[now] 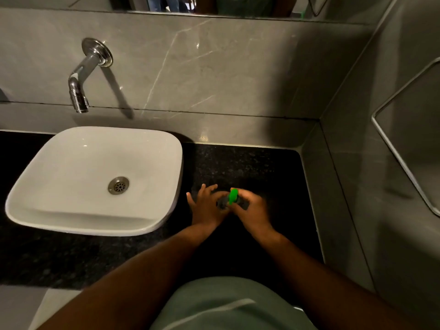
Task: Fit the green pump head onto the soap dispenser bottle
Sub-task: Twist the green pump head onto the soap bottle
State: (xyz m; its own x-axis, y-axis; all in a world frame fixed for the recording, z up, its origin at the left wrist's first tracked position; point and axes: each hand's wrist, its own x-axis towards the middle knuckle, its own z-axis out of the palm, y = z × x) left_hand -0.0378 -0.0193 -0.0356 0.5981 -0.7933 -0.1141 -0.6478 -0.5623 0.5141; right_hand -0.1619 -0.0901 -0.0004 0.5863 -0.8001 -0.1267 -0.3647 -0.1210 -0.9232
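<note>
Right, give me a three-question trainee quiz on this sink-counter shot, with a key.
1. True or false: the green pump head is over the white basin.
2. Which hand is closed around the pump head? A) left hand B) right hand C) neither
3. Fill in: the soap bottle sits on the dark counter to the ____ of the basin.

Key
1. False. It is over the counter, beside the basin.
2. B. The right hand grips it; the left hand steadies the bottle with its fingers spread.
3. Right.
</note>
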